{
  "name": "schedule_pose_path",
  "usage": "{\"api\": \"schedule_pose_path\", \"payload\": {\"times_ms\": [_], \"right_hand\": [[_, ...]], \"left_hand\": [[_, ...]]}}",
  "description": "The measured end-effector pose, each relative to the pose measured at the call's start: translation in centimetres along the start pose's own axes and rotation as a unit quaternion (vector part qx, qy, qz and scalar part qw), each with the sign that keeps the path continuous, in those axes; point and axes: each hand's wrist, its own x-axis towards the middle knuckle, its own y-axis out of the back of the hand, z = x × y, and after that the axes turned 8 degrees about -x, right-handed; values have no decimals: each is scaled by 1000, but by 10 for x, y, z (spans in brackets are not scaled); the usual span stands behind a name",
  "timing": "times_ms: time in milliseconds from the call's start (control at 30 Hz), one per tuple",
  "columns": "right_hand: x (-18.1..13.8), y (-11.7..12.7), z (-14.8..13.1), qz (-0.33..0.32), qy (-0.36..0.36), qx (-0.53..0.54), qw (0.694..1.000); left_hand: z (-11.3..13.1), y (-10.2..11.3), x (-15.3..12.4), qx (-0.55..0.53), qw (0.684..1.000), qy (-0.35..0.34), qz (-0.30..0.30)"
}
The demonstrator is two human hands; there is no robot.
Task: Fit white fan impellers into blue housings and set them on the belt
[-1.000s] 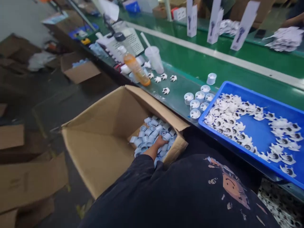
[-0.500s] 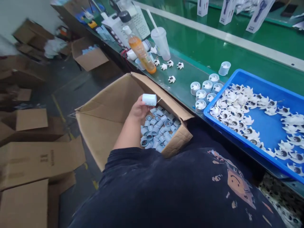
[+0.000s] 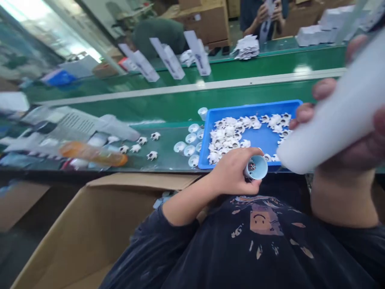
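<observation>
My left hand [image 3: 237, 170] is closed around a light blue fan housing [image 3: 260, 167]. Its round mouth faces me, and a small motor shows inside. At the right, close to the camera, my right hand [image 3: 345, 140] grips a thick, smooth white cylinder [image 3: 331, 116] with a rounded end. What kind of thing that is, I cannot make out. Behind both hands lies a blue tray [image 3: 252, 106] with many white fan impellers [image 3: 228, 132] in it. Left of the tray, several light blue housings [image 3: 189, 150] stand on the bench with white impellers inside.
Loose impellers [image 3: 152, 155] lie on the green bench [image 3: 162, 132], near an orange bottle [image 3: 93, 153] and a translucent cup [image 3: 117, 126]. A cardboard box [image 3: 75, 228] with more housings is below the bench edge. Printed boxes [image 3: 198, 54] stand farther back; a person's hands [image 3: 270, 12] are beyond.
The view has swung right toward the tray. My left hand has come out of the cardboard box with the housing, which now faces me mouth first. My right hand has appeared holding the white cylinder.
</observation>
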Motion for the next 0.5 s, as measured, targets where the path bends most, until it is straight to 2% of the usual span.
{"api": "schedule_pose_path", "payload": {"times_ms": [100,200,367,500], "right_hand": [[1,2,10,38,93,112,989],[-2,-6,16,42,107,180,977],[-14,-13,17,99,107,199,969],[-15,-11,24,69,179,235,953]], "left_hand": [[8,-17,17,-3,1000,-21,-18],[16,-23,25,-37,999,-31,-14],[22,-27,28,-77,996,-22,-28],[22,-29,26,-91,995,-12,-38]]}}
